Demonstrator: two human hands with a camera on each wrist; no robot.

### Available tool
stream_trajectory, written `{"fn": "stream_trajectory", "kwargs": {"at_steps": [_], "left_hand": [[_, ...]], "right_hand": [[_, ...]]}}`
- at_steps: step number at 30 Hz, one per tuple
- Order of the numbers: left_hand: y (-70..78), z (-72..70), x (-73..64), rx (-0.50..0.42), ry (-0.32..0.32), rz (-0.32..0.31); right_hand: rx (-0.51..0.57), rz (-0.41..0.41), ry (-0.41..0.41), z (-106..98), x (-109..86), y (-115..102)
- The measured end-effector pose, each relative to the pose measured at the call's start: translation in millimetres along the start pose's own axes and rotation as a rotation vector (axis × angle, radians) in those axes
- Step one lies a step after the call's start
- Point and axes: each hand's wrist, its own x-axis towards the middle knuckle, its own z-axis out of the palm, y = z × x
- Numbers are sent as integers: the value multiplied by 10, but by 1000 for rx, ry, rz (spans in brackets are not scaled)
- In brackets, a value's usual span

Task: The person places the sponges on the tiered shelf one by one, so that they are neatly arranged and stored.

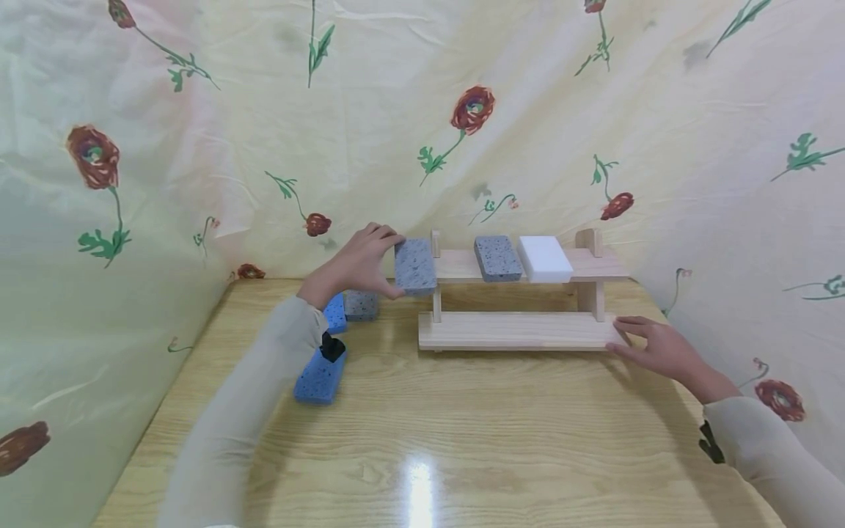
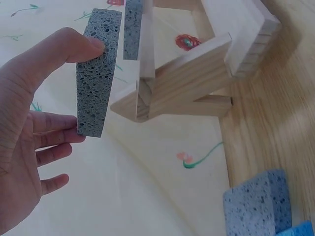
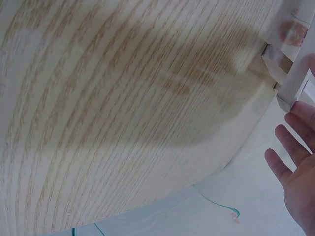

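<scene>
My left hand (image 1: 359, 264) pinches a grey porous sponge (image 1: 415, 266) between thumb and fingers, up at the left end of a two-tier wooden shelf (image 1: 515, 331). In the left wrist view the thumb lies on one narrow side of this sponge (image 2: 98, 78), fingertips at the other, beside the shelf's end. Another grey sponge (image 1: 498, 258) and a white sponge (image 1: 544, 258) rest side by side on the upper tier. At the lower tier's right end, my right hand (image 1: 663, 350) holds the board between thumb and fingers; the right wrist view shows its fingertips (image 3: 295, 110) at the board's corner.
Left of the shelf, a grey sponge (image 1: 361, 306) and a blue sponge (image 1: 335, 314) lie on the wood-grain table (image 1: 502, 440). Another blue sponge (image 1: 320, 378) lies nearer, beside the left sleeve. Flower-patterned cloth (image 1: 370, 147) hangs behind and at both sides.
</scene>
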Motion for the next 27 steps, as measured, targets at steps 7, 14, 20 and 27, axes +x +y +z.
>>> {"fn": "stream_trajectory", "kwargs": {"at_steps": [7, 14, 20, 27], "left_hand": [[91, 25, 158, 18, 28, 21], [212, 48, 288, 43, 40, 30], [292, 86, 397, 59, 37, 25], [329, 160, 513, 69, 26, 16]], "right_hand": [[8, -2, 0, 2, -9, 0], [10, 1, 2, 12, -10, 10], [10, -3, 9, 10, -10, 10], [14, -14, 37, 28, -14, 32]]}}
